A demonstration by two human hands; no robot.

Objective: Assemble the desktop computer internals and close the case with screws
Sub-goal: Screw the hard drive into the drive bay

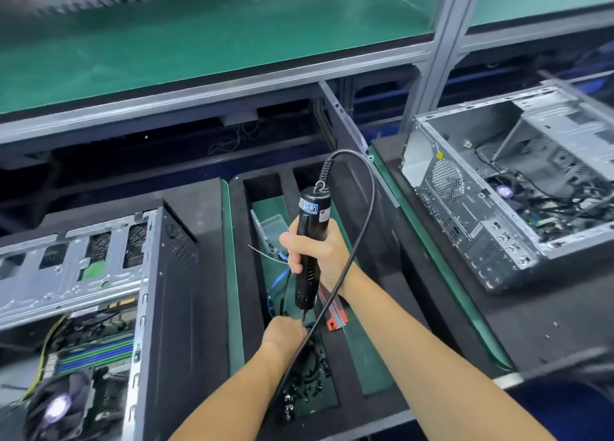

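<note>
Black electric screwdriver (307, 241), corded, held upright in the right hand (315, 252), whose fingers and thumb wrap its barrel about mid-length. Cord (362, 227) leaves the top of the tool above the grip, arches to the right and drops past the right wrist.

Left hand (282, 332): directly below the grip, at the screwdriver's tip, fingers curled in toward the bit; whether they pinch a screw cannot be told.

Loose black screws (307, 370): scattered in a recess just below the left hand, on the green floor of the black foam tray (382, 274) that surrounds both hands.

Blue cable (277, 282): immediately left of the tool's lower body, in the same recess.

Red-and-black bar (334, 316): just right of the tip, lying slantwise under the right wrist.

Clear plastic box (269, 227): left of the gripping hand, farther back in the recess.

Open computer case (86, 307): well to the left of the grip, lying with internals exposed; motherboard and fan visible.

Second open case (508, 188): well to the right and beyond the grip, on a separate dark mat, wiring visible inside.

Green bench surface (199, 48): far beyond the hands, behind a metal rail.
</note>
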